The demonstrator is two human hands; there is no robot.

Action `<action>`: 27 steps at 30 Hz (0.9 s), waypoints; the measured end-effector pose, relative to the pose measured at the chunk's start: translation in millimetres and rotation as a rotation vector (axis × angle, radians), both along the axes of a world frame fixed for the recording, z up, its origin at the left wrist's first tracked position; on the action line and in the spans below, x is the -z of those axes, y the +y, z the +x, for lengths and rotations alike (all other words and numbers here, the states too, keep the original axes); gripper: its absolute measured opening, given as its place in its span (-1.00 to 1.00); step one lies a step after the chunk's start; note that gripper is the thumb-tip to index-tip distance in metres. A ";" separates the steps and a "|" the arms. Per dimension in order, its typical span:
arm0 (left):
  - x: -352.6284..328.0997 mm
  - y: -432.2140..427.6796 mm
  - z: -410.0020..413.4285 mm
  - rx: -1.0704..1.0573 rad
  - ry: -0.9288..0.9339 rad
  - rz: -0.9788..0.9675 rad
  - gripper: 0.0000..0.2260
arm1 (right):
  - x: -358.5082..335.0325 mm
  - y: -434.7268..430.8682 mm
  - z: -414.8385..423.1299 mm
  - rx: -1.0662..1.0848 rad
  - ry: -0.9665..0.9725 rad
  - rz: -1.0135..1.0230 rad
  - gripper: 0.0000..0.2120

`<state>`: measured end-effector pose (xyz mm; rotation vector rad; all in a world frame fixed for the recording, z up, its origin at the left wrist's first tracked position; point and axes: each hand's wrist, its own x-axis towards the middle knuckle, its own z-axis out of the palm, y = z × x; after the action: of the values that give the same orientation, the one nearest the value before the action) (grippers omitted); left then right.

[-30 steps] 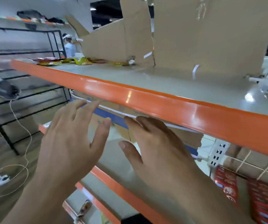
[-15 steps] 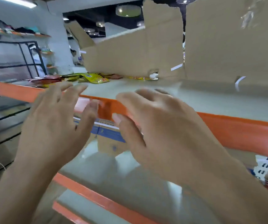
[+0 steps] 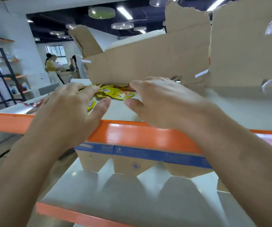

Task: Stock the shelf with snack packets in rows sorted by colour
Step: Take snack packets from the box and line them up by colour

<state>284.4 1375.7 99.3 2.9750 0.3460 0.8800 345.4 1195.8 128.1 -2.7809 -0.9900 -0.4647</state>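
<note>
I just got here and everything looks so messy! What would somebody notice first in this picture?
Probably the two bare hands in the middle, the left hand and the right hand, fingers spread, reaching over the bright orange front edge of the upper shelf. Just beyond the fingertips lies a loose pile of shiny yellow snack packets, and behind it stands a wall of torn brown cardboard.
</note>
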 end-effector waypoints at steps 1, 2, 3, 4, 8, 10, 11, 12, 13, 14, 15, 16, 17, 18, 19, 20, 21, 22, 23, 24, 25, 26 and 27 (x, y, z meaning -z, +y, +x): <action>-3.8 7.2 5.8 0.002 0.038 -0.004 -0.22 | -1.9 8.6 8.4 0.012 0.010 -0.012 -0.74; -7.2 14.6 11.5 -0.008 0.076 -0.011 -0.19 | -3.7 16.9 16.5 0.021 0.020 -0.029 -0.75; -10.6 22.8 16.7 -0.035 0.116 -0.018 -0.17 | -5.7 24.7 24.9 0.027 0.030 -0.049 -0.75; -14.0 29.0 20.8 -0.059 0.155 -0.022 -0.16 | -8.3 31.7 32.5 0.032 0.041 -0.073 -0.75; -29.4 37.7 28.1 -0.074 0.316 -0.116 -0.37 | -16.0 60.5 56.5 0.027 0.093 -0.209 -0.73; -34.5 34.5 32.3 -0.027 0.392 -0.173 -0.51 | -16.0 77.0 67.3 0.000 0.124 -0.242 -0.69; -35.5 34.8 34.3 -0.002 0.420 -0.205 -0.54 | -15.6 83.3 70.9 -0.016 0.154 -0.245 -0.67; -34.1 36.4 36.5 0.021 0.433 -0.236 -0.57 | -13.5 89.1 73.7 -0.031 0.193 -0.249 -0.65; -33.7 35.6 37.8 0.040 0.424 -0.257 -0.58 | -12.0 90.6 74.5 -0.039 0.221 -0.247 -0.63; -32.1 35.6 39.2 0.049 0.406 -0.271 -0.60 | -10.0 91.5 75.1 -0.038 0.245 -0.249 -0.60; -29.9 37.6 40.3 0.049 0.389 -0.274 -0.61 | -8.5 91.4 76.4 -0.033 0.248 -0.246 -0.57; -27.1 39.8 41.8 0.044 0.366 -0.259 -0.62 | -8.2 90.4 78.1 -0.028 0.225 -0.243 -0.57; -23.9 42.3 42.7 0.040 0.343 -0.230 -0.63 | -8.7 88.5 79.4 -0.022 0.199 -0.220 -0.60; -20.6 44.9 42.8 0.042 0.318 -0.190 -0.65 | -9.8 86.7 80.4 -0.014 0.184 -0.174 -0.66; -18.0 47.1 43.3 0.056 0.287 -0.156 -0.69 | -11.1 85.7 81.0 -0.005 0.171 -0.115 -0.71; -17.3 47.8 43.8 0.078 0.256 -0.139 -0.74 | -12.3 85.1 81.4 0.004 0.157 -0.078 -0.73; -17.1 48.0 44.5 0.105 0.231 -0.132 -0.77 | -12.8 84.6 80.7 0.013 0.151 -0.068 -0.74; -17.6 46.8 44.8 0.129 0.219 -0.133 -0.80 | -12.5 84.8 80.3 0.016 0.161 -0.074 -0.77; -18.0 46.1 45.0 0.147 0.215 -0.137 -0.82 | -12.3 85.4 79.5 0.015 0.178 -0.088 -0.83; -18.1 46.1 44.0 0.158 0.219 -0.148 -0.83 | -11.9 85.8 79.2 0.018 0.202 -0.111 -0.87; -18.6 46.3 42.9 0.169 0.215 -0.162 -0.82 | -12.5 85.9 78.4 0.021 0.228 -0.134 -0.87; -18.9 46.7 40.9 0.173 0.198 -0.175 -0.79 | -13.4 85.9 77.2 0.027 0.255 -0.158 -0.84; -18.4 48.3 39.0 0.149 0.177 -0.171 -0.74 | -14.3 85.5 76.0 0.037 0.278 -0.177 -0.79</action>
<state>323.5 1424.0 117.6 2.8795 0.1880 0.5456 421.4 1281.4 142.5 -2.9149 -0.9573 0.0101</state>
